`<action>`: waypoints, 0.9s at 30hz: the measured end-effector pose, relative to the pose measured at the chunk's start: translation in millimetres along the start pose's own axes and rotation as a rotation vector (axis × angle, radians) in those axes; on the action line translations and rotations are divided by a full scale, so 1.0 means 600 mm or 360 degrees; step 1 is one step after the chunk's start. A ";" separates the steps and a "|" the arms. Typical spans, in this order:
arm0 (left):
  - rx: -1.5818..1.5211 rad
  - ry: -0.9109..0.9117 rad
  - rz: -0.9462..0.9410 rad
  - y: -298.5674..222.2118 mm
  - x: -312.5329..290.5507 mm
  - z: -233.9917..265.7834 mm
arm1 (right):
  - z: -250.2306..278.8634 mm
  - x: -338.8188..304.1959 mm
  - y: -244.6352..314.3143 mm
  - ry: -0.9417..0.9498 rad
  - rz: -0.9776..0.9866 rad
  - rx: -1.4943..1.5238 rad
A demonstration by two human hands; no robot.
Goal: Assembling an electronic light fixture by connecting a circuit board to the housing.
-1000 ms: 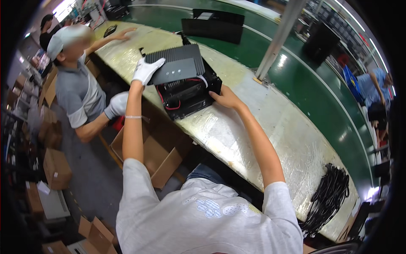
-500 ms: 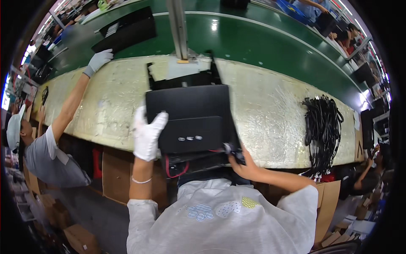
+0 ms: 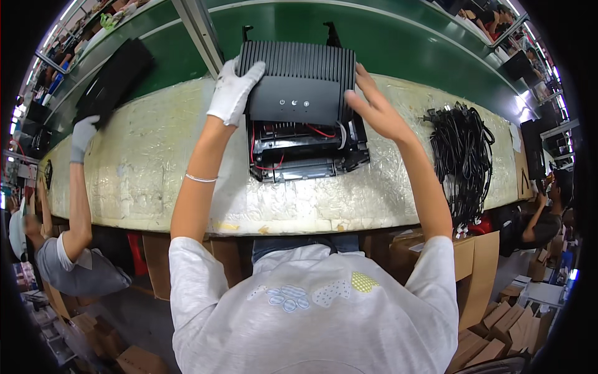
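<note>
A black machine unit (image 3: 296,100) has a ribbed cover and a smooth strip with three small symbols. Red wires and dark metal parts show in its open near side. Its near end is over the pale worktable, and black arms project at the far end. My left hand (image 3: 233,90), in a white glove, grips the left edge with the thumb over the ribbed cover. My bare right hand (image 3: 377,106) presses against the right edge, fingers along the side and thumb by the near corner.
The plastic-covered worktable (image 3: 149,168) borders a green conveyor (image 3: 398,68). A bundle of black cables (image 3: 461,162) lies at right. A metal post (image 3: 199,31) stands beyond. At left, a co-worker's gloved hand (image 3: 84,134) holds a black panel (image 3: 115,78). Cardboard boxes (image 3: 476,268) stand below.
The machine unit has moved away from my body, over the worktable, and its wired side now shows. My hands have gone forward with it. The co-worker's panel has shifted left.
</note>
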State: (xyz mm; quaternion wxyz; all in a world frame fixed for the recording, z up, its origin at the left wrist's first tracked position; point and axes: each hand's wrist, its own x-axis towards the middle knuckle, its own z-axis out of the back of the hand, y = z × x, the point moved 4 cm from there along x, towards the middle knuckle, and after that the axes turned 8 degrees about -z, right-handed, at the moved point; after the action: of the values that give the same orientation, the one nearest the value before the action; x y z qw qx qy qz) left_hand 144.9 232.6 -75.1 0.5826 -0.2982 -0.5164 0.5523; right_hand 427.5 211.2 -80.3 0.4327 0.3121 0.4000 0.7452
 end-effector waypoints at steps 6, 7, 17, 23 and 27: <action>-0.0479 -0.0469 -0.0861 -0.142 -0.209 0.013 | 0.018 -0.109 0.079 -0.0129 0.0382 0.0365; 0.0065 0.0094 -0.1694 -0.188 -0.229 0.026 | 0.031 -0.150 0.076 -0.0045 0.0490 0.0119; 0.0590 0.0415 -0.1432 0.037 -0.363 0.004 | -0.063 -0.264 -0.045 -0.0447 0.0489 -0.0998; 0.0718 0.0823 -0.1549 0.089 -0.400 0.002 | -0.015 -0.278 -0.066 -0.0597 0.0540 -0.1408; 0.0707 0.1026 -0.1522 0.067 -0.436 -0.001 | 0.240 -0.312 -0.085 -0.1527 -0.0348 -0.1934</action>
State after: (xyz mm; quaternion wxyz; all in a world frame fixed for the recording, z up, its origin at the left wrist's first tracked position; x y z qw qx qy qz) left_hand 169.2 -7.5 -183.4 0.9406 -0.0570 -0.2635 0.2064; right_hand 645.3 106.2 -76.9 0.7242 0.2672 -0.2805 0.5704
